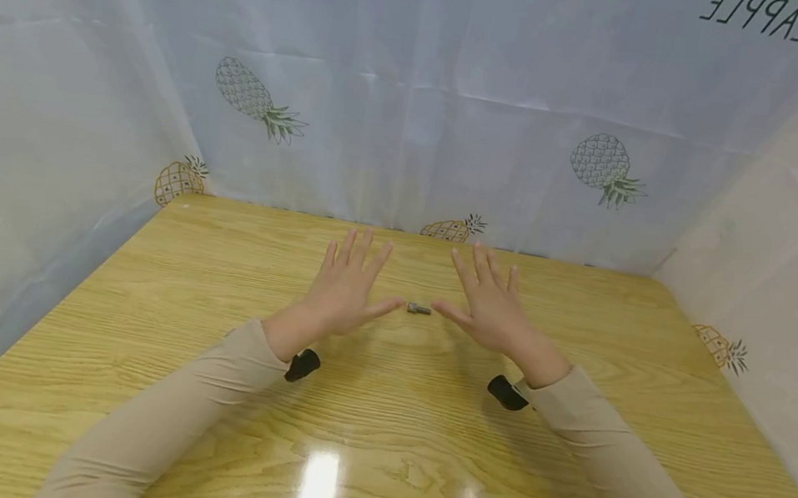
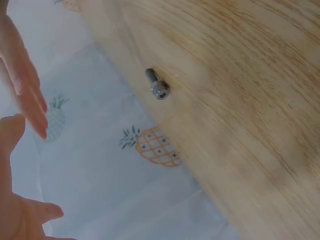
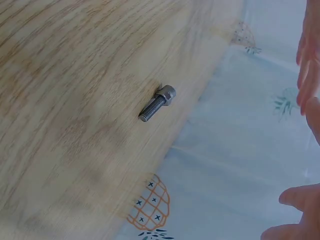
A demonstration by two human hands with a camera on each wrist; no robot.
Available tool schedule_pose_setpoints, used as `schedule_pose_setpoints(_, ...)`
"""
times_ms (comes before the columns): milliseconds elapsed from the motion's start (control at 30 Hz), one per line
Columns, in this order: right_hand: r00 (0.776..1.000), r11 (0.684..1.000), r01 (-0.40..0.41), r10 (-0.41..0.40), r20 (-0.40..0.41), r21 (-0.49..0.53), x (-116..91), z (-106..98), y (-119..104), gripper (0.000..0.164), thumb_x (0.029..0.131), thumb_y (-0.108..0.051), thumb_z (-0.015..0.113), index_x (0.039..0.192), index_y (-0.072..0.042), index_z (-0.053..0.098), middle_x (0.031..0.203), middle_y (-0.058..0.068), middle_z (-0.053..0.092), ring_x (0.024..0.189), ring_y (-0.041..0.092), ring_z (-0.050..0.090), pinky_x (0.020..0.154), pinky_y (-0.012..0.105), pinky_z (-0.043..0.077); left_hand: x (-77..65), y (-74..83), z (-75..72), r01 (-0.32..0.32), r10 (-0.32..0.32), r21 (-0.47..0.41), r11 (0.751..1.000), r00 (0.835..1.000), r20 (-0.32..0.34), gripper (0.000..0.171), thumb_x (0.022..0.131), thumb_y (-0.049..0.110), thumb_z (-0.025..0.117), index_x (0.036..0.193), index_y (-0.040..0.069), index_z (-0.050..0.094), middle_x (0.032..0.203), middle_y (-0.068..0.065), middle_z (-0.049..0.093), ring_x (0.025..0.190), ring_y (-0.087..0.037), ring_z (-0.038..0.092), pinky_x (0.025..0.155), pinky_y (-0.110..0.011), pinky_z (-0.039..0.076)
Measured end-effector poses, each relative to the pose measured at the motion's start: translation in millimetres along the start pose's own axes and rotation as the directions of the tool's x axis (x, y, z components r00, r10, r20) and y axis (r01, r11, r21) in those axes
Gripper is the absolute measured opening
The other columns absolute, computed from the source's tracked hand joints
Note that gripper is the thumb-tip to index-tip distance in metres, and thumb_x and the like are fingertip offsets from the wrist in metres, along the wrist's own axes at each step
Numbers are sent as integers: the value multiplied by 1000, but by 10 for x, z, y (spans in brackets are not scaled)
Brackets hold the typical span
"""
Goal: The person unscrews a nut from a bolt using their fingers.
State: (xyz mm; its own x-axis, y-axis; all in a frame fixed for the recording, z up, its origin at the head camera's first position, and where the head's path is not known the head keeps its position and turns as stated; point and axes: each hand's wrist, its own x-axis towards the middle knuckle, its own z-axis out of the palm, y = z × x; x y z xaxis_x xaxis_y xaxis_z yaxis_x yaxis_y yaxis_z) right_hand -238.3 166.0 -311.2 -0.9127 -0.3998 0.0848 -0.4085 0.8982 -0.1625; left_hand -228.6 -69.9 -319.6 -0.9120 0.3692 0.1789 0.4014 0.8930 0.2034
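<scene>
A small metal socket-head bolt point(image 1: 418, 309) lies on its side on the table, between the two thumbs. The left wrist view shows the hex recess in the head of the bolt point(image 2: 160, 89). From the right wrist, the threaded shank of the bolt point(image 3: 153, 107) shows, with a nut-like collar close to the head. My left hand point(image 1: 344, 291) is held over the table to the left of the bolt, fingers spread and thumb tip near the bolt's head. Mirroring it on the right, my right hand point(image 1: 491, 310) has its fingers spread and its thumb tip near the shank end. Neither hand holds anything.
The wooden table point(image 1: 406, 427) has glossy light reflections toward the front. A pale curtain point(image 1: 413, 141) printed with pineapples stands along its back edge, with more cloth at both sides. A black wrist device point(image 1: 303, 365) sits under the left sleeve, another point(image 1: 507, 393) under the right.
</scene>
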Motion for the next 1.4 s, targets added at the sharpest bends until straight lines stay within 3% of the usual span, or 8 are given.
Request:
schedule_pose_setpoints(233, 999, 996, 40, -38, -15, 82, -10, -33, 12, 83, 92, -57, 45, 152, -16, 4, 157, 20, -5, 144, 42, 3, 113, 62, 6, 1, 8, -54, -24, 22, -65, 998, 1000, -22, 80, 92, 58, 44, 151, 13, 14, 157, -20, 5, 145, -39, 3, 117, -54, 8)
schedule_pose_setpoints(467, 999, 965, 54, -52, -17, 257, 2, -47, 22, 80, 93, -50, 49, 152, -16, 6, 157, 18, 3, 143, 42, 13, 109, 63, 22, 18, 9, -69, -77, 68, -204, 976, 996, -52, 74, 94, 50, 47, 149, 8, 21, 153, -21, 21, 143, -37, 17, 115, -52, 20)
schedule_pose_setpoints(633, 997, 925, 79, -68, -42, 372, 48, -15, 48, 73, 95, -40, 52, 151, -10, 15, 154, 18, 20, 140, 40, 25, 109, 59, 27, 62, -2, -56, -74, 61, -332, 940, 997, -49, 68, 94, 47, 48, 147, 8, 28, 151, -16, 30, 140, -34, 29, 111, -52, 29)
schedule_pose_setpoints(833, 998, 853, 55, -40, -40, 519, 134, 83, 124, 64, 95, -32, 55, 147, -7, 26, 144, 22, 37, 124, 41, 47, 101, 53, 42, 137, -37, 4, -17, 18, -459, 888, 1000, -3, 62, 95, 44, 49, 144, 9, 34, 147, -11, 38, 136, -30, 36, 110, -48, 33)
schedule_pose_setpoints(1100, 1000, 816, 14, -9, -11, 577, 228, 175, 189, 48, 93, -25, 58, 135, -4, 46, 128, 22, 53, 109, 37, 59, 88, 45, 51, 233, -95, 88, 31, -10, -607, 794, 999, 37, 52, 95, 34, 53, 139, 7, 42, 136, -15, 49, 121, -33, 50, 99, -45, 45)
schedule_pose_setpoints(1200, 999, 770, -20, 0, 32, 638, 268, 219, 214, 44, 93, -22, 58, 132, -4, 48, 126, 23, 54, 108, 38, 60, 87, 45, 52, 264, -104, 121, 55, -26, -631, 774, 998, 55, 49, 95, 32, 54, 135, 6, 46, 131, -17, 53, 116, -33, 54, 95, -43, 47)
schedule_pose_setpoints(1400, 991, 666, -112, 21, 132, 738, 350, 301, 243, 43, 95, -18, 55, 133, 1, 46, 126, 24, 52, 110, 41, 57, 91, 45, 51, 299, -99, 190, 104, -58, -644, 758, 994, 93, 42, 95, 28, 55, 130, 6, 51, 124, -16, 59, 109, -32, 59, 91, -40, 50)
